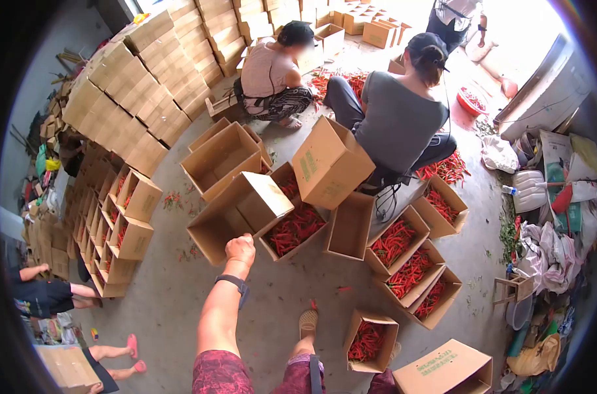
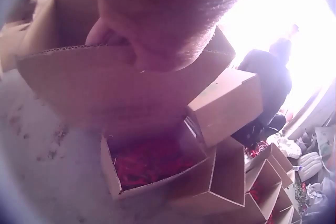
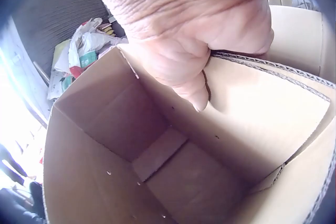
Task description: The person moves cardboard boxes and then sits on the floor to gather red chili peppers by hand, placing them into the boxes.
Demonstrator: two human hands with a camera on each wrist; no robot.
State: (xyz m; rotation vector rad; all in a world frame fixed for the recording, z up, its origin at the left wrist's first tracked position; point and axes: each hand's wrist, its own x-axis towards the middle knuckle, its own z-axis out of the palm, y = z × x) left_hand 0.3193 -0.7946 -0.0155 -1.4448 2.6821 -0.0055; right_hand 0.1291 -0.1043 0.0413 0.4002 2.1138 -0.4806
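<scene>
My left hand [image 1: 241,248] grips the near rim of an empty cardboard box [image 1: 236,213] on the concrete floor. In the left wrist view the left hand [image 2: 157,29] curls over that box's edge [image 2: 105,92], just above an open box of red chillies [image 2: 147,163]. That chilli box [image 1: 295,226] stands right beside the empty one. My right hand [image 3: 210,40] grips the wall of another empty box [image 3: 157,155], thumb inside. The right hand is hidden in the head view; a box [image 1: 446,368] shows at the lower right there.
Several open boxes of chillies [image 1: 410,262] line the floor to the right. Two people sit sorting chillies ahead, one in a grey shirt [image 1: 397,118]. Stacked closed cartons [image 1: 147,79] fill the left. My sandalled foot [image 1: 308,322] stands below; bags and clutter [image 1: 548,249] lie far right.
</scene>
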